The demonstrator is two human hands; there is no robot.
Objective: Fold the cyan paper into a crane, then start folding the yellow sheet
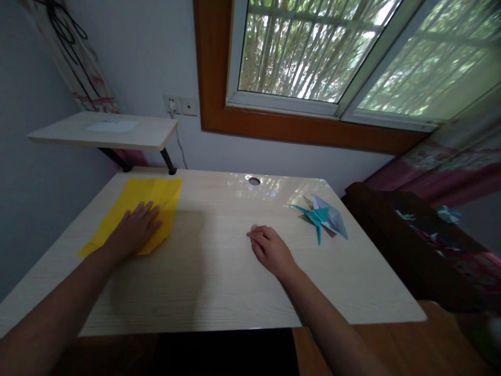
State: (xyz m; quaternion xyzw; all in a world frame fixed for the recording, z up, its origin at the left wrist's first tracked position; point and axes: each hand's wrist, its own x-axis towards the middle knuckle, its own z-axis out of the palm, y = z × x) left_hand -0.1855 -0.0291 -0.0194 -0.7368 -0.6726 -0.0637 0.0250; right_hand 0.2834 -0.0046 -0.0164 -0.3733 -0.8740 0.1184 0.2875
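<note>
A yellow sheet of paper lies flat at the far left of the pale wooden desk. My left hand rests palm down on the sheet's near part, fingers spread. My right hand lies on the bare desk near the middle, fingers loosely curled, holding nothing. A folded blue paper crane stands on the desk to the right of my right hand, apart from it.
A small shelf on black brackets juts out above the desk's far left corner. A cable hole sits at the desk's back edge. A dark chest with small paper pieces stands right of the desk. A window fills the wall behind.
</note>
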